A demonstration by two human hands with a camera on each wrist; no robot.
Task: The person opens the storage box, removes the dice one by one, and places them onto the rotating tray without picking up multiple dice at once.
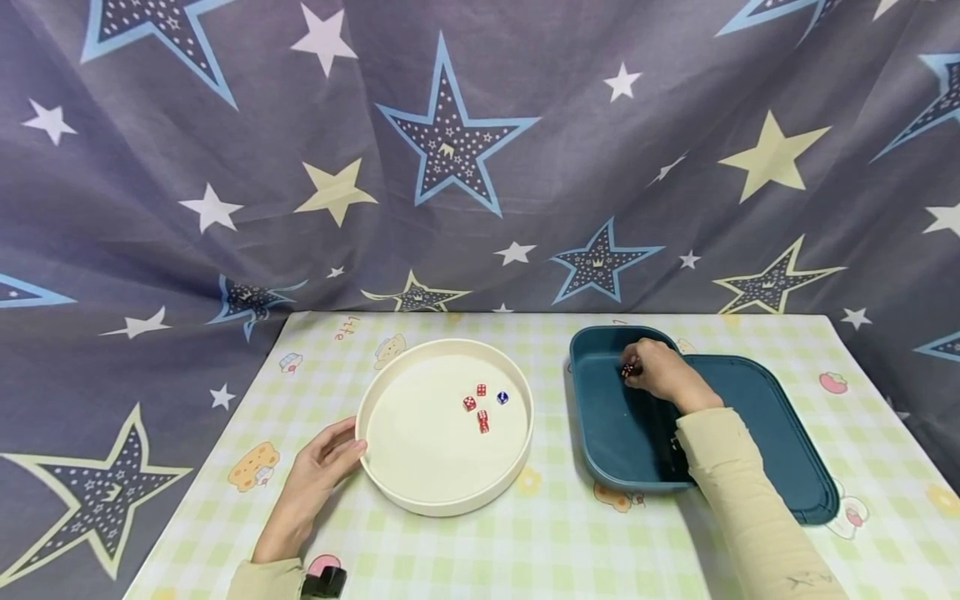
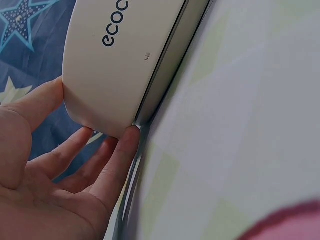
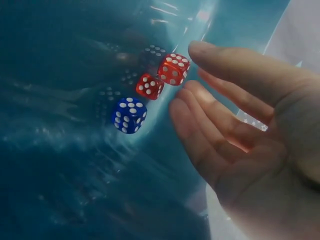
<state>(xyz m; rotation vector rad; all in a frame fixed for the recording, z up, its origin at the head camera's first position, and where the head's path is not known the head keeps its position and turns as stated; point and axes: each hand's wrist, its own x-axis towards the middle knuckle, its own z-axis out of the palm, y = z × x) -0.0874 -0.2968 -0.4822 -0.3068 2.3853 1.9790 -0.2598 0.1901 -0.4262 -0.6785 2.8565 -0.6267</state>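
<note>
Grey cloth printed with stars point(image 1: 517, 67) hangs behind a table point(image 1: 600, 550) spread with pale green checks. Three dice point(image 3: 149, 86) lie in the teal box point(image 1: 611, 433), which stands right of the table's middle and near its far edge. From the head they are only a small dark cluster at the fingertips; the right wrist view parts them: two red side by side, one blue close by, with faint reflections in the glossy teal.

Around them the right hand point(image 1: 660, 371) reaches down into the box. Its fingers are parted from the thumb and only gently bent, grasping nothing that can be made out; the nearer red die sits just at the tips, and whether skin touches it cannot be told.

Left of the box, the round cream tray point(image 1: 420, 417) carries four red dice point(image 1: 469, 403) and a blue die point(image 1: 503, 398), all right of its centre. The left hand point(image 1: 326, 458) grips the tray's left side, thumb at the upper edge and fingertips at the lower one. Only the left wrist view shows the dark lettering point(image 2: 115, 22) on the tray's outer wall, cut off by the frame.

A flat teal panel point(image 1: 776, 417) lies beside the box, toward the table's right edge.
</note>
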